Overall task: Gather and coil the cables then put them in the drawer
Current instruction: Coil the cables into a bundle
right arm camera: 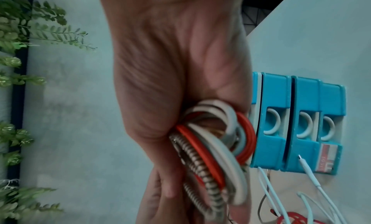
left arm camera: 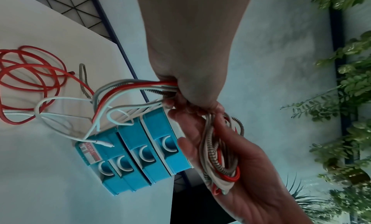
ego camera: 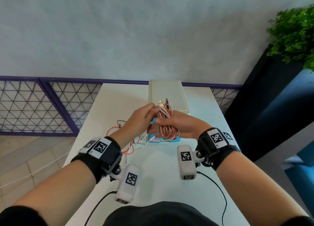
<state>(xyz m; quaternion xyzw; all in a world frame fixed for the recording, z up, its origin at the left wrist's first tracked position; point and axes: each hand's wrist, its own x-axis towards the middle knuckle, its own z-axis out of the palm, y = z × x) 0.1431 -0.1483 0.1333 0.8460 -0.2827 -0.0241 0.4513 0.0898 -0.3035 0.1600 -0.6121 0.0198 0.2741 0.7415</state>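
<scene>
A coil of red, white and braided cables (ego camera: 167, 123) hangs above the blue drawer unit (ego camera: 162, 140). My right hand (ego camera: 176, 125) holds the coil (right arm camera: 210, 148) in its palm, thumb across the loops. My left hand (ego camera: 137, 118) grips the strands (left arm camera: 140, 86) that trail from the coil (left arm camera: 220, 156). Those loose lengths, red (left arm camera: 30, 72) and white (left arm camera: 60, 100), run down to the white table (ego camera: 161, 166) at the left. Two plug ends (ego camera: 161, 104) stick up from the coil's top. The drawer unit (left arm camera: 140, 156) has several closed drawers with round pulls (right arm camera: 301, 124).
A cream box (ego camera: 167, 94) stands behind the drawer unit at the table's far edge. A purple mesh railing (ego camera: 42, 106) runs behind the table. Green plants (ego camera: 295, 37) in a dark planter stand at the right. Black leads (ego camera: 219, 191) run from the wrist cameras.
</scene>
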